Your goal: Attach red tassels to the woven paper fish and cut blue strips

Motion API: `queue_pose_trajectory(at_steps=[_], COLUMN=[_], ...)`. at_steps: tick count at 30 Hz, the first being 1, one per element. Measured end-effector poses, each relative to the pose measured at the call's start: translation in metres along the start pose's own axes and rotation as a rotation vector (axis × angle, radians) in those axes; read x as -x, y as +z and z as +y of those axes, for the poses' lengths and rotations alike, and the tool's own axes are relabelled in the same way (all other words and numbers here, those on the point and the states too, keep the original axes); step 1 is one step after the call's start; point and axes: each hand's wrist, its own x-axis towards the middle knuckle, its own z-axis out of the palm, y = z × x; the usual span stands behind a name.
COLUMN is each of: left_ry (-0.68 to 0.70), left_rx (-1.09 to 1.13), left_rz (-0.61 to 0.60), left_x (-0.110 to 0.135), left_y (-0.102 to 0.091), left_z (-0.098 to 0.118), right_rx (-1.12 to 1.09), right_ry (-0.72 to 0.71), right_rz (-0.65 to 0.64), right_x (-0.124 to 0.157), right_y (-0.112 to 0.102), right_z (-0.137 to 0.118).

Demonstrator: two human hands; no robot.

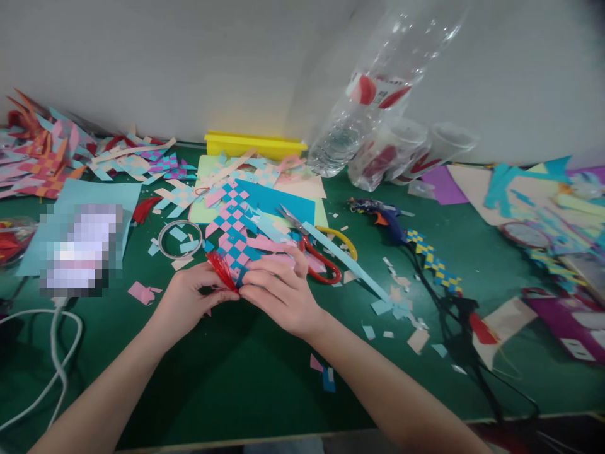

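Note:
Between my hands lies a woven paper strip piece [235, 236] in a pink and blue check, its loose strip ends sticking out at the sides. A red tassel [221, 270] is at its near end. My left hand [191, 299] pinches the tassel's lower end between thumb and fingers. My right hand [283, 293] grips the near end of the woven piece, fingers bent over it, their tips close to the left hand's. Just beyond the right hand rest scissors [322, 255] with red and yellow handles, a pale blue paper strip [352, 261] across them.
A water bottle [373, 94] and plastic cups [404, 148] stand at the back. A glue gun [385, 217] with its cord lies right of the scissors. At left are a tape ring [179, 239], a blurred phone [82, 246] and more woven paper [45, 164]. Paper scraps litter the green table.

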Motion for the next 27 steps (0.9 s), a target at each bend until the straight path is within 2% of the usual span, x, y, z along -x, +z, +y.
queue_pose_trajectory(at_steps=[10, 16, 21, 27], left_ry=[-0.023, 0.026, 0.068, -0.001], left_rx=[-0.012, -0.177, -0.31, -0.287], left_rz=[-0.043, -0.059, -0.037, 0.006], left_x=[-0.0007, -0.0012, -0.0013, -0.0003], left_y=[0.0003, -0.0015, -0.0018, 0.0002], left_z=[0.0041, 0.0044, 0.0087, 0.0085], right_rx=[0.0, -0.019, -0.013, 0.017], right_ry=[0.065, 0.125, 0.129, 0.121], right_rz=[-0.04, -0.042, -0.042, -0.018], right_x=[0.0, 0.0015, 0.0012, 0.0012], right_y=[0.0009, 0.0032, 0.004, 0.0047], right_z=[-0.0023, -0.0023, -0.0028, -0.0042])
